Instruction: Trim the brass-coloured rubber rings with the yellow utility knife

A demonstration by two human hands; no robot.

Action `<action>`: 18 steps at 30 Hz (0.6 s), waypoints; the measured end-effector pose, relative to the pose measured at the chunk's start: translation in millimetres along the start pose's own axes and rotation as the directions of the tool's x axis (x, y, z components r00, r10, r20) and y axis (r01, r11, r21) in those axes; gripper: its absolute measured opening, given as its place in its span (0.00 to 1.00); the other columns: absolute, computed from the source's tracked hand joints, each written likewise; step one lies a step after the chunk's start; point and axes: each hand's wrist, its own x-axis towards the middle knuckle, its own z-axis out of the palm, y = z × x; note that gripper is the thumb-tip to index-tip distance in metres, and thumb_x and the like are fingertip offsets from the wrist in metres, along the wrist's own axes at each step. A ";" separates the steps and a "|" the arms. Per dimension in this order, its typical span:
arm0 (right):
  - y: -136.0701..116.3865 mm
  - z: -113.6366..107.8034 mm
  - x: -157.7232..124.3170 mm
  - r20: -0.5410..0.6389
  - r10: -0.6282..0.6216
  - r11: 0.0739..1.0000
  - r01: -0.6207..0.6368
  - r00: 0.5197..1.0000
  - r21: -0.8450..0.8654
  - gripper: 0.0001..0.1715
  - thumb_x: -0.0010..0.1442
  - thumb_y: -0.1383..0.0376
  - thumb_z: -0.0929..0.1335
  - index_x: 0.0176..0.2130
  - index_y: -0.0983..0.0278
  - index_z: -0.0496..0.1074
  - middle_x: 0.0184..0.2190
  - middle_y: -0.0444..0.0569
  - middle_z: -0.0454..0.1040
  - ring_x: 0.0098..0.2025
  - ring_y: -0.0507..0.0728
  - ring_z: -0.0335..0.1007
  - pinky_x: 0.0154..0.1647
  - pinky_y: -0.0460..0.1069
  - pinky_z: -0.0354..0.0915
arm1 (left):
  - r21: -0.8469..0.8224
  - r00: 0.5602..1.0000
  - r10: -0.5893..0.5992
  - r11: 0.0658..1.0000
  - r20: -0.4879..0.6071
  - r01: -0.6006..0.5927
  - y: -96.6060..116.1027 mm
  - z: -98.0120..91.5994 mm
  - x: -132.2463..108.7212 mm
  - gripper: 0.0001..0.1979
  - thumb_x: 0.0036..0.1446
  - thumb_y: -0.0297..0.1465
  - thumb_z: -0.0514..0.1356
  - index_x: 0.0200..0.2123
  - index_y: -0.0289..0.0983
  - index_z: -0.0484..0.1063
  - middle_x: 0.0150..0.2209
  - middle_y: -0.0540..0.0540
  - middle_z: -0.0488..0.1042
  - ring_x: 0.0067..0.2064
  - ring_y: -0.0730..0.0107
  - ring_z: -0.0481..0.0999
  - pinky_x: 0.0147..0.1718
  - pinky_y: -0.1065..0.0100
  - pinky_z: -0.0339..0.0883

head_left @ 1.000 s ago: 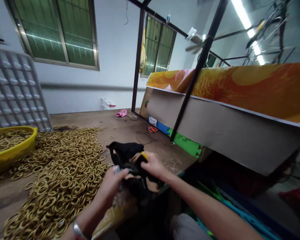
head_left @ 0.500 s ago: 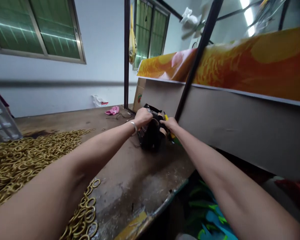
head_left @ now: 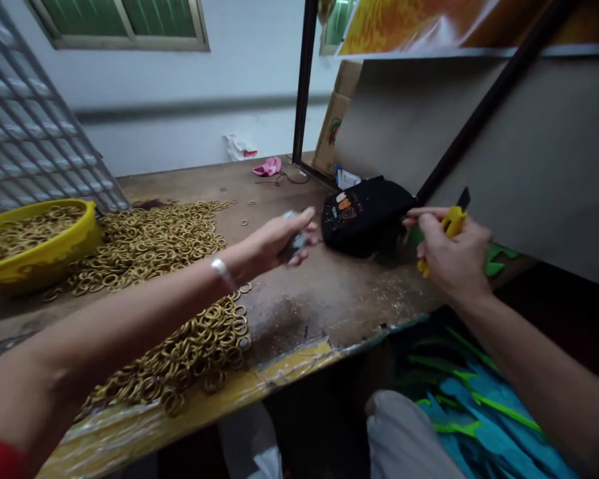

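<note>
My left hand (head_left: 285, 241) is over the table's middle, its fingers wrapped round a small grey object (head_left: 294, 238) too blurred to name. A silvery bracelet circles that wrist. Farther right, my right hand (head_left: 452, 249) grips a yellow utility knife (head_left: 453, 223), its dark blade pointing up. Between and behind the hands a black bag (head_left: 362, 216) with small printed figures rests on the table (head_left: 324, 293). Neither hand clearly touches the bag. Many brass-coloured rings (head_left: 154, 246) lie heaped on the left, partly behind my left forearm.
A yellow basin (head_left: 40, 249) of rings stands far left beside a slatted grey panel (head_left: 34, 100). Dark posts (head_left: 305, 80) and a grey board (head_left: 429, 120) rise behind the bag. Pink cloth (head_left: 267, 167) lies near the wall. Blue-green material (head_left: 489, 412) is below right.
Both hands have come away from the black bag and moved apart. The grey object and the knife now show in them. The view has turned down and left, bringing the basin in.
</note>
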 end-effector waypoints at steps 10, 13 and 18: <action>-150.4 76.1 -154.5 0.922 -0.108 0.918 -0.318 0.373 0.236 0.11 0.53 0.60 0.70 0.34 0.65 0.72 0.22 0.41 0.68 0.21 0.47 0.61 0.22 0.43 0.59 | -0.616 0.980 -0.051 0.784 -0.191 -0.080 -95.8 8.6 -238.9 0.30 0.40 0.26 0.62 0.51 0.37 0.68 0.48 0.40 0.72 0.42 0.59 0.73 0.28 0.70 0.69; -166.7 81.6 -176.0 0.973 -0.131 0.945 -0.274 0.191 0.180 0.12 0.52 0.61 0.71 0.37 0.65 0.73 0.28 0.44 0.72 0.28 0.50 0.65 0.29 0.44 0.63 | -0.564 0.969 0.009 0.812 -0.245 -0.150 -101.2 15.3 -266.1 0.27 0.45 0.27 0.65 0.51 0.37 0.69 0.41 0.40 0.73 0.34 0.64 0.74 0.27 0.70 0.69; -173.3 87.2 -206.0 0.976 -0.162 0.956 -0.223 0.145 0.191 0.11 0.53 0.60 0.70 0.33 0.66 0.73 0.27 0.44 0.72 0.26 0.48 0.64 0.27 0.43 0.61 | -0.494 0.945 0.130 0.826 -0.300 -0.271 -107.0 17.7 -293.5 0.34 0.45 0.27 0.68 0.57 0.42 0.64 0.47 0.40 0.70 0.39 0.61 0.74 0.28 0.67 0.73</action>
